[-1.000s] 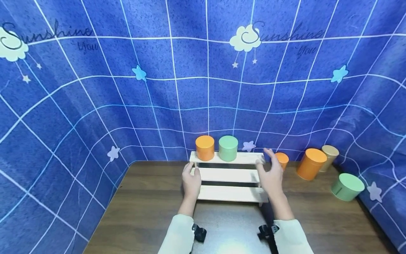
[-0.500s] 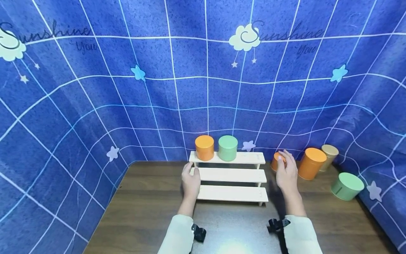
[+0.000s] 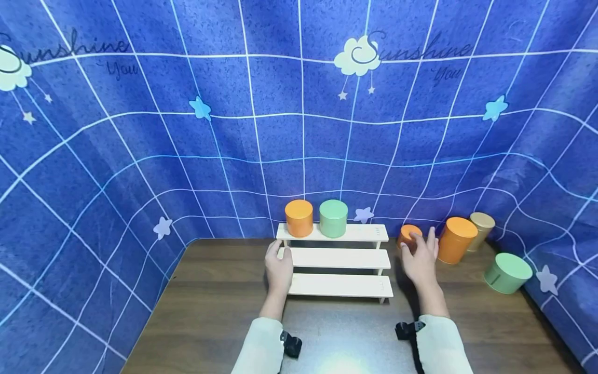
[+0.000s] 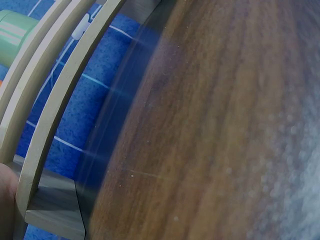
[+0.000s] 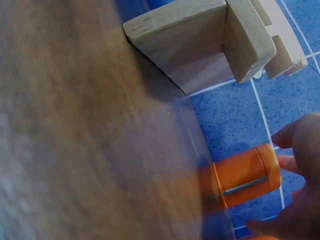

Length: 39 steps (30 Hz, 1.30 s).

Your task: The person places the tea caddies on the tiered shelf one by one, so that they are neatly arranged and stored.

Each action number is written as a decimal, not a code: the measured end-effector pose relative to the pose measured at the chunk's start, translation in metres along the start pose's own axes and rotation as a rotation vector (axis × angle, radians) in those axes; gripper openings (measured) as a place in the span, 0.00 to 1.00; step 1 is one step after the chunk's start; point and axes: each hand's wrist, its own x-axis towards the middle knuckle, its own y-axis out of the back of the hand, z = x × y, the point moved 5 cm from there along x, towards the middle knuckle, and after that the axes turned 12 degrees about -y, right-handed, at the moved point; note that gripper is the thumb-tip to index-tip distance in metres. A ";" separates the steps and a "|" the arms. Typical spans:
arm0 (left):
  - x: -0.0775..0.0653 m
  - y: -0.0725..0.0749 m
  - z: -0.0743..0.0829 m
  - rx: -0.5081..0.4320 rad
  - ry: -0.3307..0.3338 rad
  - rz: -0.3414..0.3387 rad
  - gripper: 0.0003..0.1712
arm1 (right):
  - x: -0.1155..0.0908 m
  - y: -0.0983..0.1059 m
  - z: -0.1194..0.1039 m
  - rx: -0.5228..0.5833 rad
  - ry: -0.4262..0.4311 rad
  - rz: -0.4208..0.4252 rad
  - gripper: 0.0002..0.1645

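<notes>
A white three-step display shelf (image 3: 338, 258) stands on the wooden table. My left hand (image 3: 279, 270) holds the shelf's left end, thumb on the front side; in the left wrist view only a bit of skin (image 4: 7, 192) shows against the shelf end. On the top step sit an orange canister (image 3: 299, 218) and a light green canister (image 3: 334, 218). My right hand (image 3: 421, 262) reaches over a small orange canister (image 3: 407, 236) right of the shelf, fingers and thumb spread. The right wrist view shows this canister (image 5: 245, 177) upright, with fingertips around its lid end; contact is unclear.
Right of my right hand stand a taller orange canister (image 3: 457, 240), a gold canister (image 3: 482, 229) behind it and a wide green canister (image 3: 508, 273) near the table's right edge. A blue patterned curtain (image 3: 299, 135) hangs behind the brown table (image 3: 215, 301).
My right hand has left the shelf's right end and moved right to the small orange canister, its fingers spreading in the last half second. My left hand has stayed at the shelf's left end.
</notes>
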 end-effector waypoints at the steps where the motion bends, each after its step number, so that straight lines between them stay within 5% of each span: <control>1: 0.000 0.000 0.000 0.001 -0.007 0.002 0.21 | 0.000 0.000 0.001 0.009 0.000 0.014 0.27; 13: -0.001 0.001 0.000 0.001 0.009 0.002 0.22 | -0.002 0.001 0.008 0.071 -0.148 -0.027 0.26; 23: -0.002 0.002 -0.002 -0.001 -0.021 0.009 0.21 | -0.003 0.007 0.012 0.137 -0.204 0.050 0.28; 39: 0.000 0.001 0.000 -0.003 -0.020 0.011 0.20 | -0.001 0.032 -0.029 0.427 -0.115 0.123 0.30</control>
